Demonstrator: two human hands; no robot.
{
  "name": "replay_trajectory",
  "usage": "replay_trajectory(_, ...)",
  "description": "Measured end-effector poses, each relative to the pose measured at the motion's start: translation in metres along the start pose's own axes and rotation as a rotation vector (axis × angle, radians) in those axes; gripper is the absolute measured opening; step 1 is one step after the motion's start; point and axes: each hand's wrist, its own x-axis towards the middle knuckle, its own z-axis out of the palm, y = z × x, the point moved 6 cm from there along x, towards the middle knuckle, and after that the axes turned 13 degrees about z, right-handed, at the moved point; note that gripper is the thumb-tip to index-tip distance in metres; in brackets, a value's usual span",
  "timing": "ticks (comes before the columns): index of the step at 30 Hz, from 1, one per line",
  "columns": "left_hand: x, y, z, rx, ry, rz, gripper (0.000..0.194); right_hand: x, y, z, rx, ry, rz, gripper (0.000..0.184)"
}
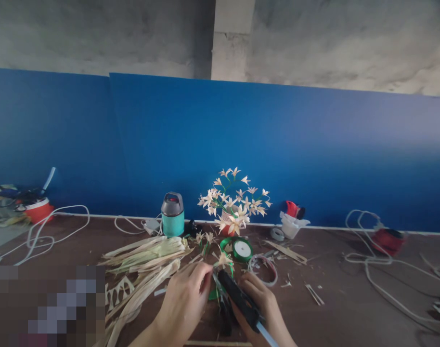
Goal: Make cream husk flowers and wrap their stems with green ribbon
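Observation:
My left hand [189, 294] is closed, its thumb and forefinger pinched at the base of a pale corn-husk flower [224, 260]; the exact grip is partly hidden. My right hand [258, 301] is wrapped round a black hot glue gun [238, 296]. Its nozzle points up and away, close under the flower, and a whitish glue stick [266, 333] juts from its back end. Below the gun, between my hands, lie dark-handled scissors [225, 313], partly covered. Just beyond sits a green ribbon spool [242, 249] with a white centre.
Dried corn husks [148, 255] lie left of my hands. Behind stand a teal-and-grey container [173, 217], a pot of husk flowers [229, 224] and a white bag-lined tub [292, 225]. A tape roll [276, 272] and scraps lie right. White cables [371, 270] cross the table [335, 299].

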Motion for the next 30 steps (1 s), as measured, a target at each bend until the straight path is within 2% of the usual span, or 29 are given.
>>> replay_trajectory(11,0.0013,0.0086,-0.0001,0.099,0.057,0.12,0.016,0.0002,-0.001,-0.0013,-0.039,-0.025,-0.013,0.006)
replay_trajectory(30,0.0027,0.0096,-0.0012,0.118,0.055,0.135,0.015,-0.0014,0.0077,0.0001,-0.079,-0.038,0.01,0.009)
